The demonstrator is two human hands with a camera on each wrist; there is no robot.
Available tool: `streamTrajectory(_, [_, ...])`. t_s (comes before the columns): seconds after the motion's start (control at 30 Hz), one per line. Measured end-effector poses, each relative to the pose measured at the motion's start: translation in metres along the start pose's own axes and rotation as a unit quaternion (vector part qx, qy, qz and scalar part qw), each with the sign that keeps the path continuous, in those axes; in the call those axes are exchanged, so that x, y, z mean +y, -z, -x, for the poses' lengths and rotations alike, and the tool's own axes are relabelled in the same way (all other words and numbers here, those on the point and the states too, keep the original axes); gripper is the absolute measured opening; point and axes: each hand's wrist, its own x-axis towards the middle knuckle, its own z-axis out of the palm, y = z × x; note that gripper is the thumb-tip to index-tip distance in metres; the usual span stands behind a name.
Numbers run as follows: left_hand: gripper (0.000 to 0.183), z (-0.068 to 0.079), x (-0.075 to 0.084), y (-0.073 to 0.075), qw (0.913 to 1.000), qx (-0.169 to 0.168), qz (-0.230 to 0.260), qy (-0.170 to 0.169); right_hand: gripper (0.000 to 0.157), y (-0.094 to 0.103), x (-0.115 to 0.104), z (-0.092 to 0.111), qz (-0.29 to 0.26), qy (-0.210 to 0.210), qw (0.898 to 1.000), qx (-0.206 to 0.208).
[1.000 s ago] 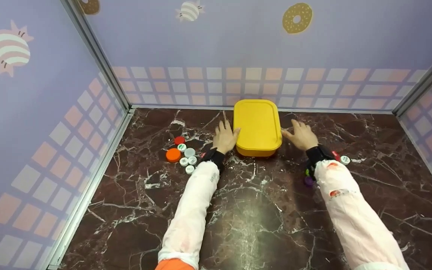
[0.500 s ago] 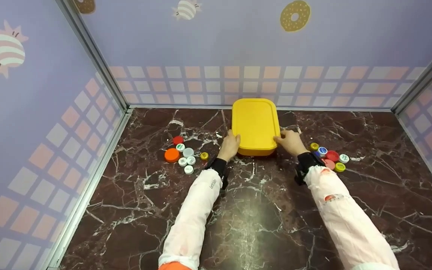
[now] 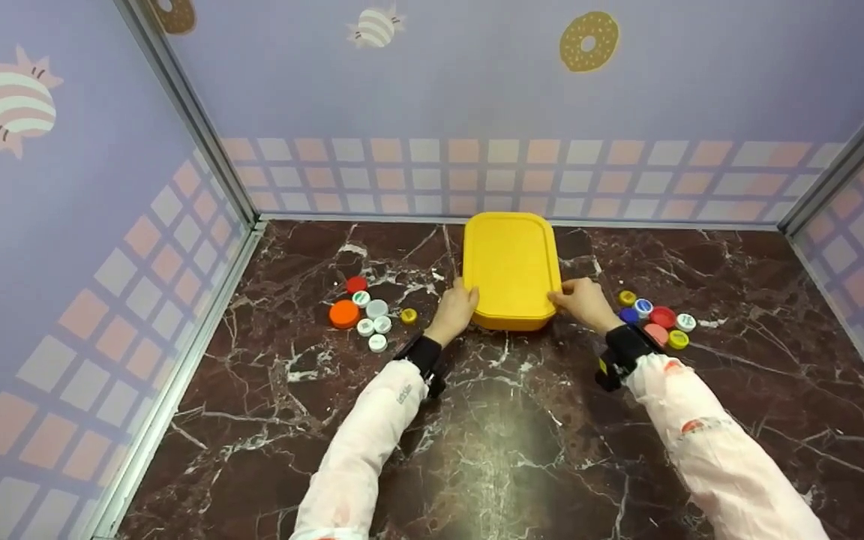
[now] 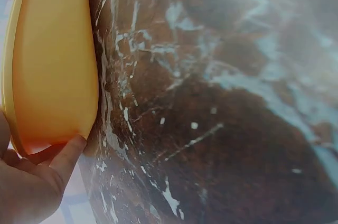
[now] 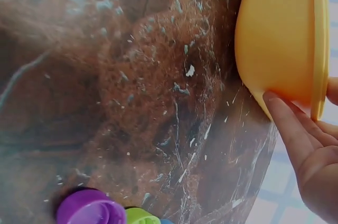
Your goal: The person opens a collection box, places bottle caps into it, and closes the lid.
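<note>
Clock read around the yellow box [image 3: 511, 262], head view; left wall [image 3: 87, 180] lilac, with candy print; on the dark marble table [image 3: 499, 465], between eight and nine o'clock, well apart from the box, a loose cap group: orange cap [image 3: 344, 314], red cap [image 3: 356, 285], green-marked cap [image 3: 361, 298], small white caps [image 3: 378, 343], pale cap [image 3: 376, 308], gold cap [image 3: 409, 316] nearest the left hand [image 3: 453, 310]; that hand at eight o'clock, pinching the box, thumb at the top edge, fingers against the side beneath; box toward the back of the table, long sides running twelve to six, back wall [image 3: 432, 90] beyond at twelve; whether its base sits fully on the marble, cannot tell; right hand [image 3: 583, 301] at four o'clock, pinching the opposite side, a fingertip low on it; right cap group between three and four o'clock: dark blue cap [image 3: 628, 315], pink cap [image 3: 655, 333], wide red cap [image 3: 662, 317], yellow cap [image 3: 677, 340]; right wrist view adds a purple cap [image 5: 91, 208] and green cap [image 5: 138, 216] toward seven o'clock of that view.
</note>
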Motion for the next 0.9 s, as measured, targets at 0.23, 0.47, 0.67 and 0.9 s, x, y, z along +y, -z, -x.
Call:
streamTrajectory(0.23, [0.047,0.028,0.019,0.017,0.9992,0.006,-0.030,-0.024,0.034,0.000,0.004,0.017,-0.045,-0.023,0.998,-0.027])
streamTrajectory(0.47, [0.055,0.050,0.026,0.027,0.9985,-0.018,-0.040,-0.034,0.036,-0.001,0.009,0.028,-0.067,-0.034,0.996,-0.051])
streamTrajectory(0.67, [0.051,0.081,0.133,0.144,0.9958,-0.076,0.043,0.027,0.037,-0.004,0.004,0.033,-0.068,-0.044,0.996,-0.031])
streamTrajectory(0.9, [0.052,0.064,0.185,0.203,0.9694,-0.103,0.152,0.163,0.051,-0.019,-0.004,0.040,-0.143,-0.092,0.985,-0.039])
